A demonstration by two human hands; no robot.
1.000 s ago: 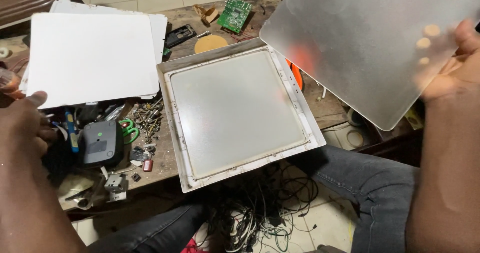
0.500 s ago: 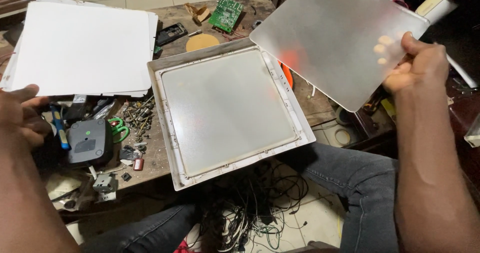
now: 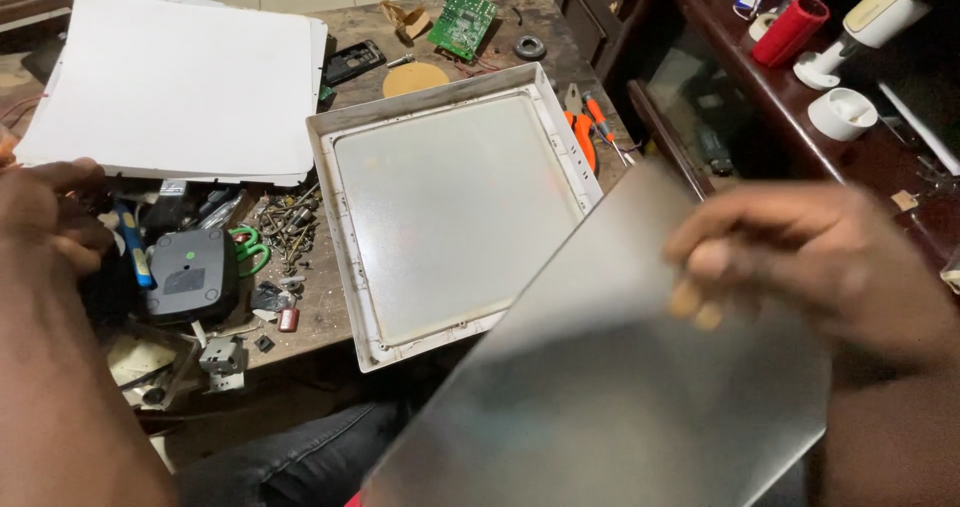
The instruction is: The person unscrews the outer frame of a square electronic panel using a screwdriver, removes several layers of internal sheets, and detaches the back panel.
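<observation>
My right hand (image 3: 800, 267) grips a large frosted translucent sheet (image 3: 600, 397) by its upper right edge. The sheet is blurred and hangs low in front of me, over my lap. A square white panel frame (image 3: 340, 207) with a pale inner sheet lies on the wooden table, just left of the held sheet. My left hand (image 3: 45, 212) rests at the table's left edge with fingers curled and nothing visible in it, near a dark grey box (image 3: 190, 275).
White sheets (image 3: 170, 82) are stacked at the back left. Loose screws (image 3: 290, 229), green-handled scissors (image 3: 250, 247), a green circuit board (image 3: 463, 11) and an orange-handled tool (image 3: 582, 139) lie around the frame. A dark side table (image 3: 880, 157) with a red cylinder (image 3: 790, 31) stands right.
My right hand has swung the frosted sheet from high at the right down and toward me, across the frame's near corner. The view has shifted right. My left hand stays put.
</observation>
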